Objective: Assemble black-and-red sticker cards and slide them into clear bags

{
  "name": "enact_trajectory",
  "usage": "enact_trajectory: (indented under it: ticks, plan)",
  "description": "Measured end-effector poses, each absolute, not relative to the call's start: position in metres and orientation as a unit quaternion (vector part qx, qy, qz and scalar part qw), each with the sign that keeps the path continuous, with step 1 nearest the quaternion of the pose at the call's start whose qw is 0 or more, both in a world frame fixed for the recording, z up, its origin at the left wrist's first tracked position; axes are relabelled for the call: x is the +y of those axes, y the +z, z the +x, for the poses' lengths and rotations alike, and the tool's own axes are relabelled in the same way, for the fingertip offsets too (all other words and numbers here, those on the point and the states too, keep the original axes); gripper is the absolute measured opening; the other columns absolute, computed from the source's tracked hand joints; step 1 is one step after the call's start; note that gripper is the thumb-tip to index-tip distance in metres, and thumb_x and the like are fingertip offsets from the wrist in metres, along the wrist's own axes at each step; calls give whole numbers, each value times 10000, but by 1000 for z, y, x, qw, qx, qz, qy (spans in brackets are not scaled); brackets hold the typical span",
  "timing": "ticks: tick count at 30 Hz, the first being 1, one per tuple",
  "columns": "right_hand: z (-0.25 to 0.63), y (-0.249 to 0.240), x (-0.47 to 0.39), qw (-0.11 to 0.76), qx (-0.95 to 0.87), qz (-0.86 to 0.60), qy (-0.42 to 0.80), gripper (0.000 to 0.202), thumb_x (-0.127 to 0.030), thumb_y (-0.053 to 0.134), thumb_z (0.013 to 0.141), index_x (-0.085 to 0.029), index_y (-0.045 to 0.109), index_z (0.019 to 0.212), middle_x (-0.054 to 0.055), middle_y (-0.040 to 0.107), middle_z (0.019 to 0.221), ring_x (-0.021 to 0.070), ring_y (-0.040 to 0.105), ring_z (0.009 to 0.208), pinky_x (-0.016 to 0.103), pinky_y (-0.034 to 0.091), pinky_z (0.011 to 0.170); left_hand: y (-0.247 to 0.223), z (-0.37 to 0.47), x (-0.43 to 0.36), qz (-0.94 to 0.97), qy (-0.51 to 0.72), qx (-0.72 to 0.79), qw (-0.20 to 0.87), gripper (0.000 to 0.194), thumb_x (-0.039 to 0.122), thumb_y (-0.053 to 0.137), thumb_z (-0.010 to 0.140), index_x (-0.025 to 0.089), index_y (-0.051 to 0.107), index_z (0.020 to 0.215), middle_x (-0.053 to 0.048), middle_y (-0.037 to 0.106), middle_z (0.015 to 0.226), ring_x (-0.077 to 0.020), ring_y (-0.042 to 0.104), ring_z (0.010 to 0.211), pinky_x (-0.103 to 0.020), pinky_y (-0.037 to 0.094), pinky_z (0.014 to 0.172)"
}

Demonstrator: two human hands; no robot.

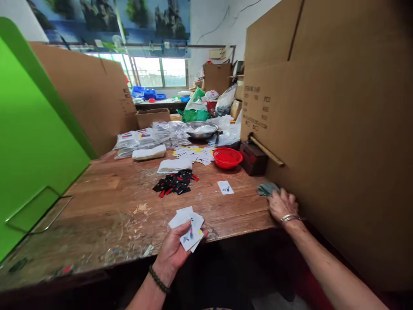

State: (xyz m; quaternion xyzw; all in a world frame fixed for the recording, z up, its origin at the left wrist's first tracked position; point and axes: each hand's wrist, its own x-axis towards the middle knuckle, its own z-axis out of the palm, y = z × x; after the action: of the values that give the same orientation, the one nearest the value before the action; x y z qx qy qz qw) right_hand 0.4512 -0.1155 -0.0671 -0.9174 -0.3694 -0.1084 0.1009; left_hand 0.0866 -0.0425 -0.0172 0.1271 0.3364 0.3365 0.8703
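Observation:
My left hand (177, 247) is closed on a fanned bunch of small white printed cards (191, 236), held over the table's front edge. At the right, my right hand (282, 205) has its fingers curled on a grey-green cloth (267, 189) that rests on the wooden table (232, 215). One printed card (225, 187) lies flat between the hands, farther back. Black and red pieces (174, 182) form a pile beyond my left hand, with a stack of folded white paper (175, 165) just behind them.
A red basket (227, 158) stands beside a dark box (253, 158) with a wooden-handled tool (267, 150). Loose white and yellow cards (195, 154), bagged packs (129, 142) and a metal bowl (202, 130) lie behind. Tall cardboard (332, 129) borders the right, a green panel (35, 142) the left.

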Motion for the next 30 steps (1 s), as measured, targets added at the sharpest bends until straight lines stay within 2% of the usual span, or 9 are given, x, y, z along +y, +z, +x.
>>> enact_trajectory:
  ticks: [2,4,7,9,12,17,23,27,30]
  plan:
    - [466,-74,-122,106,-395,-907,-100,293,-202,418,882,-165,699,953,184,610,1153,310,540,973,425,421,783,-20,89,-46,115,343,330,872,310,-2,549,844,113,590,1129,-114,749,956,-275,720,916,-594,512,944]
    - [461,-70,-118,138,-406,-893,-138,258,-166,442,842,-163,699,869,187,599,1132,325,514,1015,434,411,803,-23,91,-49,110,348,329,871,295,-13,574,820,115,605,1083,-93,747,916,-249,727,850,-595,513,939]
    - [415,-48,-100,251,-457,-838,-162,213,-241,578,773,-138,689,922,217,560,1185,360,467,1117,468,385,897,-25,94,-53,131,353,321,869,307,-18,634,769,117,618,1044,-84,739,906,-241,722,824,-576,531,917]
    - [367,-31,-86,349,-549,-759,-28,218,-316,600,783,-164,683,916,153,635,1031,298,539,1035,421,404,904,-23,96,-56,157,349,318,867,327,-10,680,728,118,627,1024,-91,735,919,-251,715,833,-549,556,880]
    - [298,-14,-71,392,-597,-653,253,305,-428,502,856,-185,676,790,72,668,831,208,594,804,329,449,760,-19,97,-62,203,346,311,862,350,5,745,667,120,646,982,-95,729,934,-239,703,806,-485,593,803]
    - [253,-10,-64,419,-531,-581,453,265,-425,615,732,-172,590,656,-4,572,623,122,489,579,242,369,539,-15,92,-69,258,346,289,854,413,46,818,598,127,674,976,-91,723,916,-221,678,758,-429,614,695]
    - [261,-20,-50,464,-467,-601,453,283,-433,645,703,-179,545,624,-18,523,573,93,429,528,224,327,498,-22,88,-63,238,355,299,853,461,75,850,572,129,683,998,-89,720,936,-210,676,726,-387,614,662]
    - [264,-27,-43,468,-477,-612,423,366,-513,640,688,-192,500,585,-26,486,569,94,401,537,229,314,495,-29,92,-60,218,361,311,852,452,64,842,583,125,685,1003,-83,721,913,-191,673,706,-369,611,681]
    - [264,-28,-44,462,-479,-583,466,389,-560,623,711,-186,535,654,-28,515,600,97,417,544,228,337,505,-32,94,-59,203,365,317,852,459,53,833,589,129,675,1012,-94,727,943,-213,688,748,-381,613,694]
